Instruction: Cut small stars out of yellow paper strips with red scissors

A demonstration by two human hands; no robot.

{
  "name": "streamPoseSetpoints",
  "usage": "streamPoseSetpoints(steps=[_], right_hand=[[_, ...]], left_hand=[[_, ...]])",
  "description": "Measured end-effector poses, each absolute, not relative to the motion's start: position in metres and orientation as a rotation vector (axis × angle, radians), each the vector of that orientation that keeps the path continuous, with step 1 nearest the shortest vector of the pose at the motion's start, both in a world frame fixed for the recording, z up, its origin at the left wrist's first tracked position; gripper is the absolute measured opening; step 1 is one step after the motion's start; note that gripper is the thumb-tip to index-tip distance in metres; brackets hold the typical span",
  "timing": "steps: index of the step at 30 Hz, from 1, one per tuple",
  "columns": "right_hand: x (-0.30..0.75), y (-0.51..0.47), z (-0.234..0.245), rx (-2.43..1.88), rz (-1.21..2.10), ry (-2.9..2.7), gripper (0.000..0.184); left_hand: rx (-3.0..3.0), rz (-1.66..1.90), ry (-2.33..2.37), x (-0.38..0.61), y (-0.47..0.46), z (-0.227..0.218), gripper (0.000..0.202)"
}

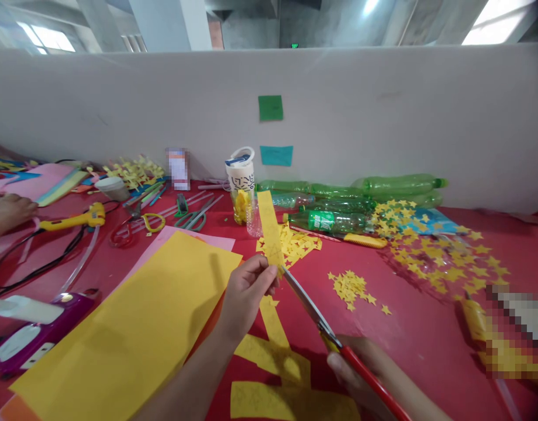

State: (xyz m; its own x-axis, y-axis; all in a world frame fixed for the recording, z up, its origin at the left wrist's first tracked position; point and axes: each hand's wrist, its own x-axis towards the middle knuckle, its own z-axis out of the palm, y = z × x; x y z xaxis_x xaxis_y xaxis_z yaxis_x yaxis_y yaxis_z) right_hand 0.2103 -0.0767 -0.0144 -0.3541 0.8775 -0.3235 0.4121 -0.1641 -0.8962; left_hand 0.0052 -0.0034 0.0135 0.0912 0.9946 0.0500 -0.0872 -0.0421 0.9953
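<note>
A strip of yellow paper (pixel 269 219) with faint star outlines stands up between the thumb and fingers of my left hand (pixel 247 286). My right hand (pixel 357 362) is closed around the handles of scissors (pixel 310 310), which have a red handle. The tips of the blades touch the lower edge of the strip, right beside my left fingertips. Below my hands lie more yellow strips (pixel 269 362) with pencilled shapes. Small cut yellow stars (pixel 350 287) form a pile to the right of the blades. Yellow scraps with star-shaped holes (pixel 302 247) lie behind the strip.
Yellow sheets (pixel 141 327) cover the left front. Green plastic bottles (pixel 334 221) line the back, near a white cup (pixel 240 175). A star-covered clear piece (pixel 444 257) sits right. Another person's hand (pixel 8 213), a yellow glue gun (pixel 76 219) and a purple power strip (pixel 41 333) are left.
</note>
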Motion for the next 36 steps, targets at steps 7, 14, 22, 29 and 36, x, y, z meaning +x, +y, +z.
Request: streamPoseSetpoints(steps=[7, 14, 22, 29, 36], right_hand=[[0.209, -0.078, -0.013, -1.481, 1.497, -1.711, 0.057], [0.211, -0.077, -0.009, -1.491, 1.572, -1.672, 0.058], [0.221, -0.089, 0.002, -1.559, 1.623, -1.562, 0.05], [0.219, -0.087, 0.025, -1.518, 1.58, -1.596, 0.054], [0.215, -0.087, 0.012, -1.503, 1.512, -1.623, 0.049]], left_hand=[[1.248, 1.109, 0.98, 0.006, -0.004, 0.015, 0.016], [1.204, 1.172, 0.986, 0.003, -0.001, 0.012, 0.017], [1.231, 1.148, 0.958, -0.002, 0.0, 0.011, 0.018], [1.23, 1.144, 0.969, -0.002, 0.003, 0.011, 0.017], [1.223, 1.166, 0.981, -0.002, 0.003, 0.01, 0.017]])
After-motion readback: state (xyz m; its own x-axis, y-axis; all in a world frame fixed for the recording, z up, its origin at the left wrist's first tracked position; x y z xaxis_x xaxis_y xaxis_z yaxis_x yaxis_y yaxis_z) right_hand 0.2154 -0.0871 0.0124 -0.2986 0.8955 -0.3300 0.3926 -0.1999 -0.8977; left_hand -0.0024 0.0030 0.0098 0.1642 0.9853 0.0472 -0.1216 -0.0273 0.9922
